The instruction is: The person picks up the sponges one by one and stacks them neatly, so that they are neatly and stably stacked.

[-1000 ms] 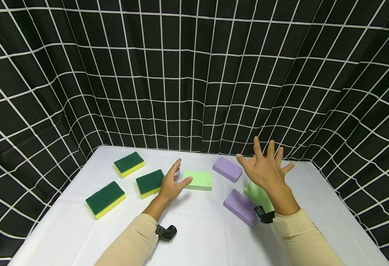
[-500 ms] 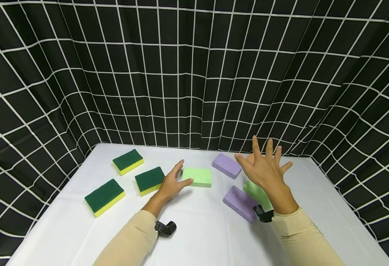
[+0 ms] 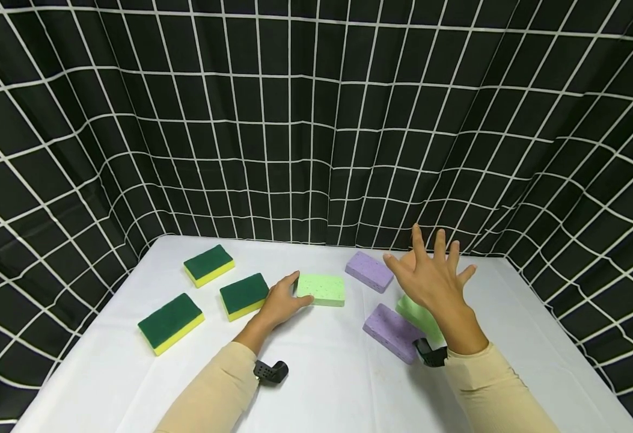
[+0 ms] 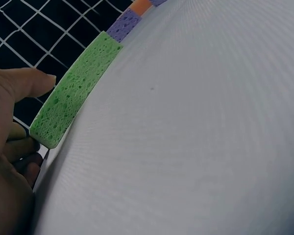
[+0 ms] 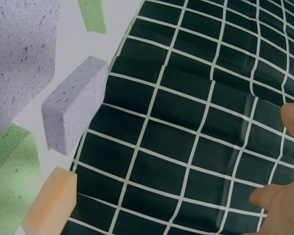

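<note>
While our left hand (image 3: 281, 302) reaches round the left end of the light green sponge (image 3: 324, 290), its thumb lies at the near edge and its index finger at the far left corner. We see thumb and fingers parted, with a gap between palm and sponge; from the head view we cannot tell whether any fingertip touches it. This sponge lies flat near the middle of the white cloth (image 3: 327, 379), toward the far side.

Our right hand (image 3: 432, 279) hangs above the right part of the cloth, well apart from the left, its 5 fingers spread and nothing in its grasp. Behind it we see part of a peach sponge (image 3: 409, 260), and just left of that lies the far purple sponge (image 3: 369, 272). Nearer to us, the near purple sponge (image 3: 392, 332) slants beside a second green sponge (image 3: 416, 313), which our right wrist partly hides.

On the left we have 3 scouring sponges, each dark green over yellow: the far scourer (image 3: 208, 265), the near scourer (image 3: 171, 323), and the right scourer (image 3: 244, 296) just beside our left hand. A black curtain (image 3: 303, 107) with white grid lines hangs beyond the cloth.
</note>
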Available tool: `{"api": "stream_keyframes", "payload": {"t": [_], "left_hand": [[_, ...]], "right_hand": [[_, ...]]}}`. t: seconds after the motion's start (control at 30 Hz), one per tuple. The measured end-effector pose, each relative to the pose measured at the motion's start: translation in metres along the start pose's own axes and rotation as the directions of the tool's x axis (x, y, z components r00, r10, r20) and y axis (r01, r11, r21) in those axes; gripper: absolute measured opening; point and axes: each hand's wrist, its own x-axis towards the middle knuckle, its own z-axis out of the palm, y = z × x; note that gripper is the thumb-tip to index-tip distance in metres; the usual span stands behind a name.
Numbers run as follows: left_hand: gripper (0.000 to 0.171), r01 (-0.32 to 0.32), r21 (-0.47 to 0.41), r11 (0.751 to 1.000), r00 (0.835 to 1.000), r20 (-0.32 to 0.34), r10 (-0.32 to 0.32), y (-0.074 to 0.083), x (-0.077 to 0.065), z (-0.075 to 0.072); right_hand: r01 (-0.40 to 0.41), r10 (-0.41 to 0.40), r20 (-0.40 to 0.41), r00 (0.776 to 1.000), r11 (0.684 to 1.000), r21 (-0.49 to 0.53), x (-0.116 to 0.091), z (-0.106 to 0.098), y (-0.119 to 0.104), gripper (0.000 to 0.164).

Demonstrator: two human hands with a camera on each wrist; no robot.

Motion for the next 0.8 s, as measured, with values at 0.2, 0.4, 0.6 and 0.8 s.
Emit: {"api": "stream_keyframes", "payload": {"t": [0.2,0.4,0.6,0.8], "left_hand": [[0.072,0.000,0.030,1.000,1.000,-0.007,0.001,-0.001,0.000,0.002],[0.070,-0.003,0.048,0.999,1.000,-0.012,0.003,0.001,-0.001,0.002],[0.069,0.005,0.054,0.999,1.000,-0.018,-0.004,0.002,0.000,0.002],[0.069,0.010,0.057,0.998,1.000,-0.015,-0.009,0.001,0.001,0.002]], "right_hand": [[0.004,-0.004,-0.022,1.000,1.000,0.000,-0.002,0.002,0.002,0.095],[0.053,-0.050,-0.079,0.996,0.998,0.038,-0.006,-0.001,0.005,0.092],[0.320,-0.219,-0.371,0.903,0.917,0.238,-0.012,-0.003,0.010,0.080],[0.588,-0.324,-0.640,0.697,0.769,0.250,-0.015,-0.006,0.015,0.074]]}}
